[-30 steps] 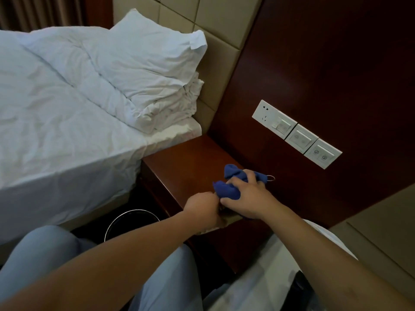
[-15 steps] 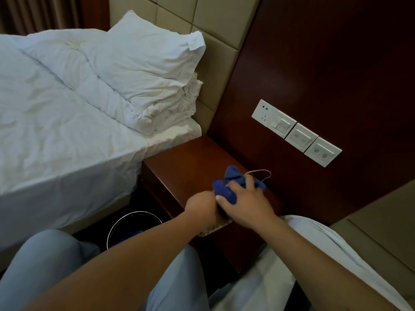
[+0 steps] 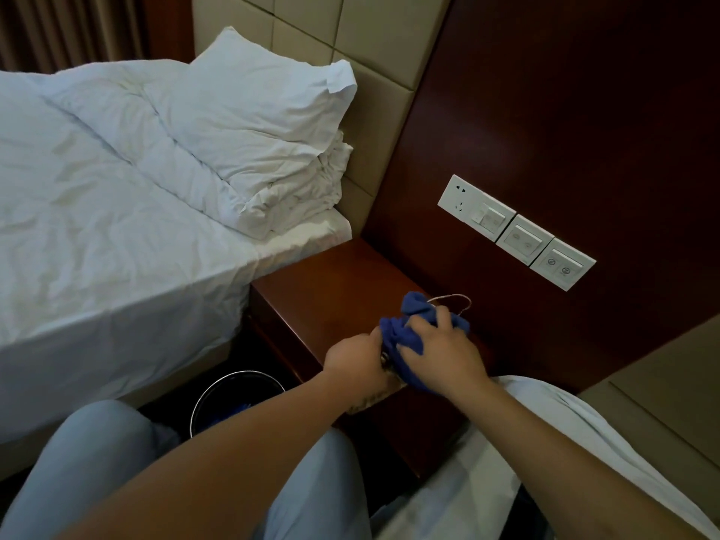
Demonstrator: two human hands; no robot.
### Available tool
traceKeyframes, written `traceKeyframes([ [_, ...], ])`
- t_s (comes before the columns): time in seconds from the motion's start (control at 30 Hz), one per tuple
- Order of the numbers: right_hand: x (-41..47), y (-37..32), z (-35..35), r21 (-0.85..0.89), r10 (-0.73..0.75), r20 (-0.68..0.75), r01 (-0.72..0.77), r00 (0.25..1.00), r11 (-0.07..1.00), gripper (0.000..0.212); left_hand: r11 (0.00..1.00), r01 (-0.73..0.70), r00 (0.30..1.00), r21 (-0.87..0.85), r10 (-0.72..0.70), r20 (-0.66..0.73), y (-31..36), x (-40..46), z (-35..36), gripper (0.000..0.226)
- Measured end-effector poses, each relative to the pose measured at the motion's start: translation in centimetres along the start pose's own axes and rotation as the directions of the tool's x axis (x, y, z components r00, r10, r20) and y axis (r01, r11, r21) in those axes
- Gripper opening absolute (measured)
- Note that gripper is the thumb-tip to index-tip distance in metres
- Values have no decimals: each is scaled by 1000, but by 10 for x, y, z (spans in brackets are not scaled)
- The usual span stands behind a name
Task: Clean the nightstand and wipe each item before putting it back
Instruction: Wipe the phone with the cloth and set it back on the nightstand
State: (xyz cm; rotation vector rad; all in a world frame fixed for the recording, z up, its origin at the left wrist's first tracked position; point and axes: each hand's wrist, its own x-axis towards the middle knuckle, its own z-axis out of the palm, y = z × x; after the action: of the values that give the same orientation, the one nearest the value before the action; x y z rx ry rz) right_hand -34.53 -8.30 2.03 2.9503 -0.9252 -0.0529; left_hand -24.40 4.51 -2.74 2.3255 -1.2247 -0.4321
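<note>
— Where was our blue cloth point(image 3: 405, 337)?
— Bunched at the nightstand point(image 3: 331, 294) top's near edge, our right hand point(image 3: 440, 356) clenched around it.
— And our left hand point(image 3: 356, 362)?
— Curled beside it, grasping a small, mostly hidden item.

- Left hand point(image 3: 356, 360): bare, no glove, no ring or watch visible.
- Right hand point(image 3: 442, 352): bare too, no glove; short nails visible on the fingers.
- Left forearm point(image 3: 218, 457): bare from wrist to bottom edge of frame, no sleeve in view.
- Right forearm point(image 3: 553, 450): bare also, no sleeve, no bracelet.
- Trousers point(image 3: 85, 461): pale blue-grey fabric, smooth, covers both legs; left knee at bottom left, other leg point(image 3: 323, 485) between the 2 arms.
- Fabric looks thin and plain, w/o pattern or print; no seam or pocket can be seen clearly.
- Upper body, shoes: out of frame, can't tell.
</note>
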Motion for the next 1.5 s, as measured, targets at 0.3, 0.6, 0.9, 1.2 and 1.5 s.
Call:
traceKeyframes([
  [0.3,-3,26,-7,35,162,60,-164,985,986,35,999,-36,996,28,33,77,0,2,8,74],
  [0.6,20,44,-3,140,343,127,-359,931,923,33,1000,-15,998,25,14,67,-2,-2,7,76],
  [0.9,20,9,-2,106,202,185,-223,962,969,40,1000,22,994,-3,-21,104,-9,9,0,74],
  [1.2,62,37,1,182,445,194,-478,874,859,39,1000,22,998,3,-23,55,-11,6,11,80],
  [1.5,-18,-25,12,63,87,-21,-85,996,994,36,985,65,998,-157,-60,37,-17,3,9,54],
])
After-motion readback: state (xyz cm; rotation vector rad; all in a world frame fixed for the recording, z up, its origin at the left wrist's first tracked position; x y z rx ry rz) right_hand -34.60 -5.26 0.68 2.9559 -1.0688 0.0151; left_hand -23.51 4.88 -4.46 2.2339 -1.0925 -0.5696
